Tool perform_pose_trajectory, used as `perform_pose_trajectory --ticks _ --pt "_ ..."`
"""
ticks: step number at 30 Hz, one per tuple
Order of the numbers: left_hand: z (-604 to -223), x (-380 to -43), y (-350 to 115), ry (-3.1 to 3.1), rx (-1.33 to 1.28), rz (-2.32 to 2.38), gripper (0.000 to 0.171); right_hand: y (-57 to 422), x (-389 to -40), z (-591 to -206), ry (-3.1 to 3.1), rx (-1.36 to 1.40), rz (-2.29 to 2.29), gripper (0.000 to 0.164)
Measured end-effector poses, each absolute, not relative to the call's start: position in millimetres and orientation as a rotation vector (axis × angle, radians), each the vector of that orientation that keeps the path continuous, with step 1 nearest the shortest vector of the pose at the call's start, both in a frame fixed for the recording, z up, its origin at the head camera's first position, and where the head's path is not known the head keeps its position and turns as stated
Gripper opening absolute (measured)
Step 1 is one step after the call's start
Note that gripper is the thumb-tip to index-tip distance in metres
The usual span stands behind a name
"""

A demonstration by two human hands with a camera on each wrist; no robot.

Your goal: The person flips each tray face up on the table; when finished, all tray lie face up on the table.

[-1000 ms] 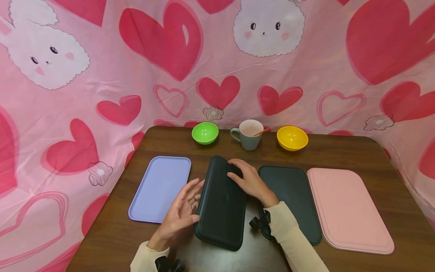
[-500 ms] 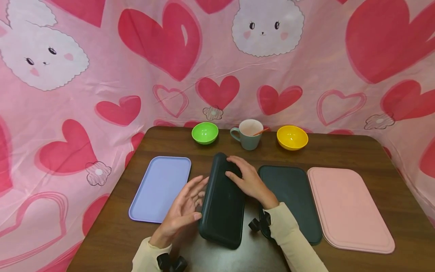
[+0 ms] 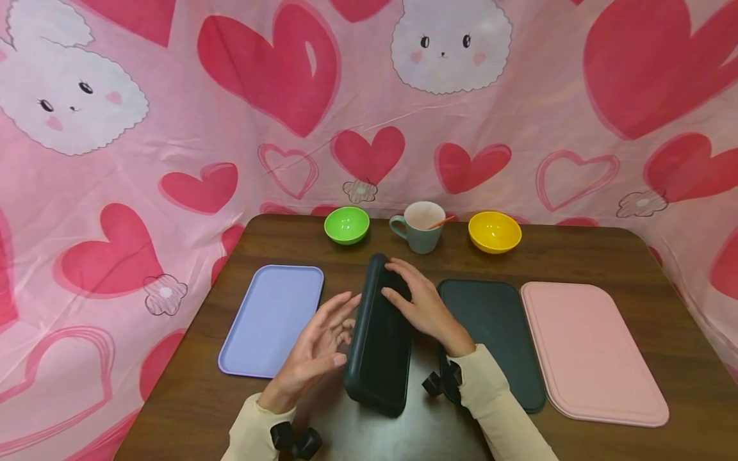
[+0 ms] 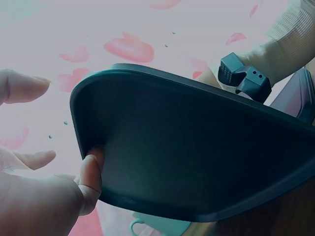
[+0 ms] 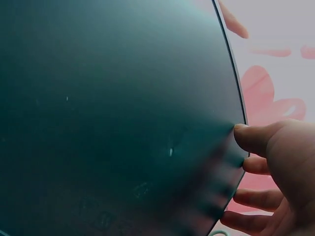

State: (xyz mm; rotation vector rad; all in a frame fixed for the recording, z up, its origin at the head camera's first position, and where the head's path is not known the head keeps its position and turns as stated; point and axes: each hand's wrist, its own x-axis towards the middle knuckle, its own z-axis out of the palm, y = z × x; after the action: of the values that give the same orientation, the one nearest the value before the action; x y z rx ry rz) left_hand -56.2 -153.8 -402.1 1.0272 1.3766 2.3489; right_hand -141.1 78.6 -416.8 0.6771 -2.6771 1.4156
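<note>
A dark green tray stands tilted between the two hands. Its smooth underside faces the right hand, and its rimmed inner side shows in the left wrist view. At the far end, the right hand holds the tray by the edge, thumb and fingertips along the border in the right wrist view. The left hand is beside the tray's left edge with fingers spread. One left finger touches the inner side near the rim, while the left thumb stands apart from it.
A lavender tray lies left. To the right lie a second dark green tray and a pink tray. Along the back stand a green bowl, a mug holding an orange stick, and a yellow bowl.
The tray has tipped up more steeply, its left edge rising and shifting right. The left hand has followed slightly to the right; the right hand has barely moved.
</note>
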Motion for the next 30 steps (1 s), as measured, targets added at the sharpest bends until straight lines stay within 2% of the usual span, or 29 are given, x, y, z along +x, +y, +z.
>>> perform_pose_trajectory --ticks 15,30 --pt "-398.1 -64.5 -145.0 1.394 0.979 2.33 0.074 79.2 -133.2 -406.5 -2.651 0.676 1.52 0.052" --pt "-393.6 -72.0 -137.3 1.386 1.038 2.301 0.073 87.8 -122.4 -396.9 -2.626 0.705 1.619 0.054"
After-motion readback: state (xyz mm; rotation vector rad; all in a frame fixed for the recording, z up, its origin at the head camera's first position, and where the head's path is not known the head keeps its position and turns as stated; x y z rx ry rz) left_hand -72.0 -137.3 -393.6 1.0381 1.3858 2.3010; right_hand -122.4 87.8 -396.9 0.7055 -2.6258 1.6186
